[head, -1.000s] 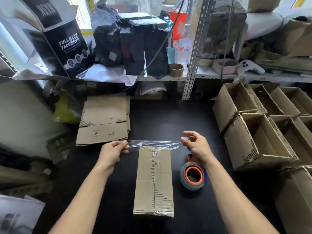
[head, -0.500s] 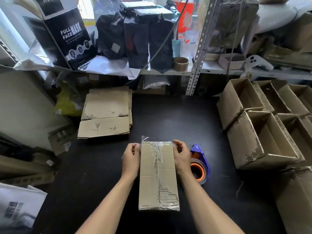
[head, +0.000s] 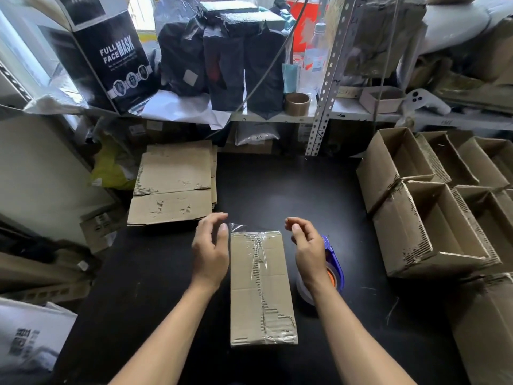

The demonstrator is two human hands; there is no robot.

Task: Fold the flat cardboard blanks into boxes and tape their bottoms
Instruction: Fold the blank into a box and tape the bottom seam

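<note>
A narrow cardboard box (head: 261, 290) stands bottom-up on the black table (head: 277, 195), with clear tape running along its centre seam and across its far end. A corner of the tape sticks up at the far left edge. My left hand (head: 209, 245) hovers just left of the box's far end, fingers loosely curved, holding nothing. My right hand (head: 306, 243) hovers just right of it, also loose and off the cardboard. A blue tape dispenser (head: 331, 262) with an orange-cored roll lies behind my right wrist, partly hidden.
A stack of flat cardboard blanks (head: 172, 184) lies at the table's far left. Several folded open boxes (head: 427, 218) crowd the right side. A metal shelf (head: 277, 115) with black bags, a mask box and a brown tape roll runs along the back.
A second ago both hands stretched a tape strip above the box's far end. They pressed it down over the sides, and now both hands have lifted off the box.
</note>
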